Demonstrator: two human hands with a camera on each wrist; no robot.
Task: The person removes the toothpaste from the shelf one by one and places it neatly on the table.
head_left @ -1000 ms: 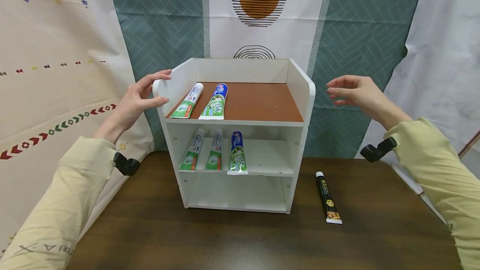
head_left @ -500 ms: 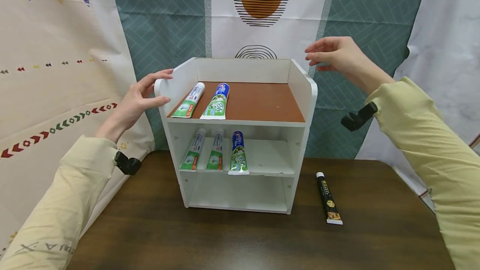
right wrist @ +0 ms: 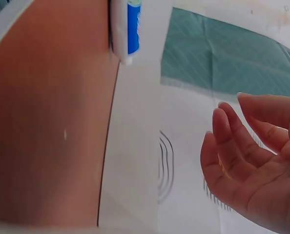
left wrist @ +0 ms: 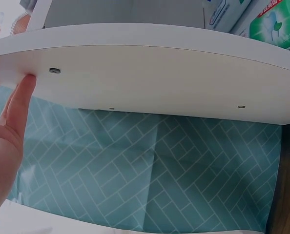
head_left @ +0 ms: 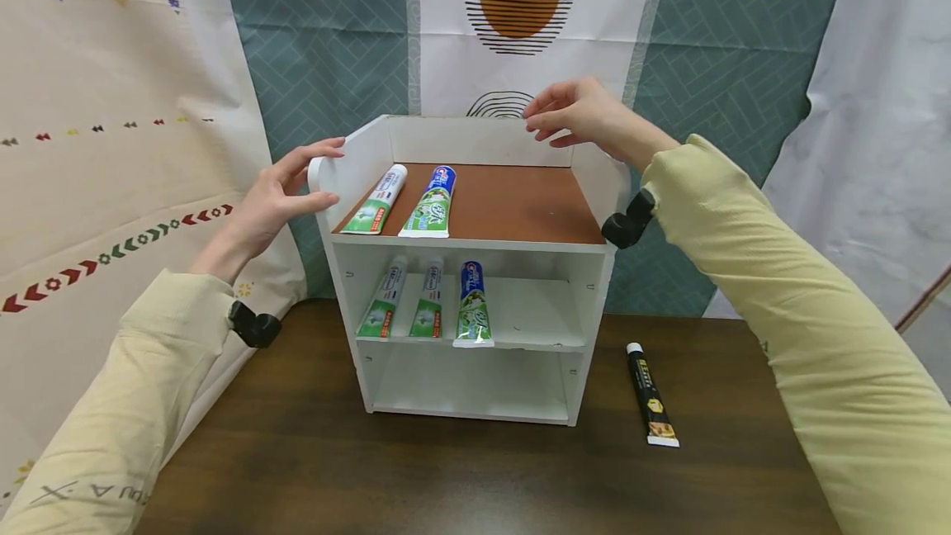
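Note:
My left hand [head_left: 271, 201] grips the upper left side panel of a white shelf unit [head_left: 468, 416], fingers over its edge; in the left wrist view the hand [left wrist: 8, 131] touches the panel's outer face. Above the brown top board [head_left: 520, 201], the right hand [head_left: 587, 118] hangs with relaxed fingers and holds nothing; the right wrist view shows the same hand [right wrist: 257, 161]. On the top board lie a green-and-white tube [head_left: 375, 201] and a blue-capped tube [head_left: 431, 203]. The middle shelf bears two green-and-white tubes [head_left: 384, 300], [head_left: 427, 301] and a blue-green tube [head_left: 472, 304].
A black tube [head_left: 651, 395] with a white cap lies on the dark wooden table [head_left: 461, 477], right of the unit. Patterned cloths [head_left: 334, 48] hang behind and at both sides. The unit's bottom compartment [head_left: 471, 386] holds nothing visible.
My right hand has risen from beside the unit and moved left over its top. The left hand keeps its place on the side panel, and the tubes have not moved.

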